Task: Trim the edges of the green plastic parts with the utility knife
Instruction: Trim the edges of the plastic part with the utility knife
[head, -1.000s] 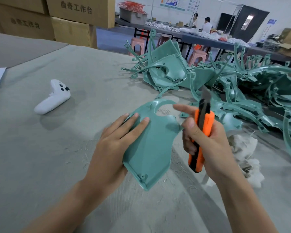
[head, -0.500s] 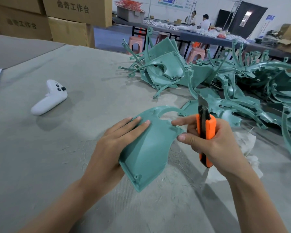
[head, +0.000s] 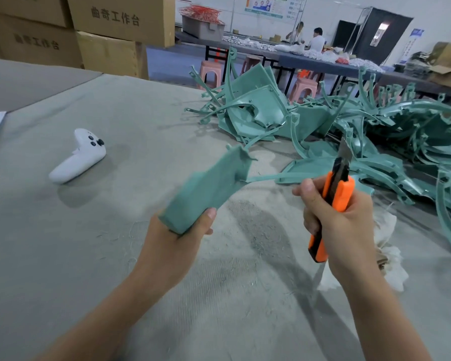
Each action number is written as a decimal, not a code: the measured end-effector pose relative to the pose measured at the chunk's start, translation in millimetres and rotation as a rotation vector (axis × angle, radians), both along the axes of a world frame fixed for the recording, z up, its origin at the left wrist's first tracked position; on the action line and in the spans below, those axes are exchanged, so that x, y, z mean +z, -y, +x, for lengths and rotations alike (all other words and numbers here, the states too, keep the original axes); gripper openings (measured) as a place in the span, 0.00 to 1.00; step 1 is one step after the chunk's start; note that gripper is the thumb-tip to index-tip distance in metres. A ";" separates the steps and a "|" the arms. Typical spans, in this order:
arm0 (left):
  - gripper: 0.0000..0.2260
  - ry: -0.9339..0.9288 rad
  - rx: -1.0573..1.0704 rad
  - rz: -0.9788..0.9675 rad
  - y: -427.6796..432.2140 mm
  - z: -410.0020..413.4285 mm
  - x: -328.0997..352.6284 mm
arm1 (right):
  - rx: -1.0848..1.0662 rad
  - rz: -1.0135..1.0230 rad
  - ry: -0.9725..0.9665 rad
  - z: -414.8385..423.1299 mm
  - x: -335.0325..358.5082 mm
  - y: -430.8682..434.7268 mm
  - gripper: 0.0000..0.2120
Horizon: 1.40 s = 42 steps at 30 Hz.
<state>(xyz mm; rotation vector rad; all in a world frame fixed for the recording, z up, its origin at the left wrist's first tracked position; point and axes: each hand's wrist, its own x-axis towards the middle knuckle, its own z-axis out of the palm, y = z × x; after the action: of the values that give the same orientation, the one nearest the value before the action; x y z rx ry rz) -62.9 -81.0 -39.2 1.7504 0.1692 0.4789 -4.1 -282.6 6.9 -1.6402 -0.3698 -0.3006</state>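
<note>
My left hand [head: 179, 239] grips the near end of a green plastic part [head: 211, 186] and holds it lifted off the grey table, tilted up and away, blurred by motion. My right hand [head: 341, 225] grips an orange utility knife [head: 332, 201] upright, its blade pointing up and away, a short way right of the part and not touching it. A large heap of green plastic parts [head: 349, 131] lies across the far right of the table.
A white game-style controller [head: 81, 156] lies on the grey felt table [head: 115, 256] to the left. White rag or scrap [head: 391, 267] sits by my right wrist. Cardboard boxes [head: 110, 29] stand behind the table; people sit at a distant bench.
My left hand has regripped the part by its near end and swung it up off the table. My right hand with the knife has drawn back from the part's edge.
</note>
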 end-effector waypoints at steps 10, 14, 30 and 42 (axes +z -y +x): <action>0.14 -0.078 -0.163 -0.365 -7.8 5.6 3.1 | 0.018 -0.144 -0.025 -0.2 -8.3 -9.9 0.13; 0.12 -0.086 -0.196 -0.416 -8.4 5.5 2.0 | 0.068 -0.192 0.015 -1.1 -9.7 -11.9 0.10; 0.10 -0.096 -0.211 -0.389 -5.0 6.8 -0.6 | -0.028 -0.212 -0.018 -5.0 -11.4 -17.2 0.10; 0.08 0.175 0.210 0.388 -6.8 8.6 -5.2 | 0.103 -0.476 0.271 -37.4 -10.1 -42.9 0.30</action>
<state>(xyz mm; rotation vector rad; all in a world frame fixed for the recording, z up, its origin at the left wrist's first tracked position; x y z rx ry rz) -54.3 -74.1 -44.4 2.0666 0.1422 0.8598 -41.5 -239.7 -3.2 -2.0410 -0.7751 -0.3782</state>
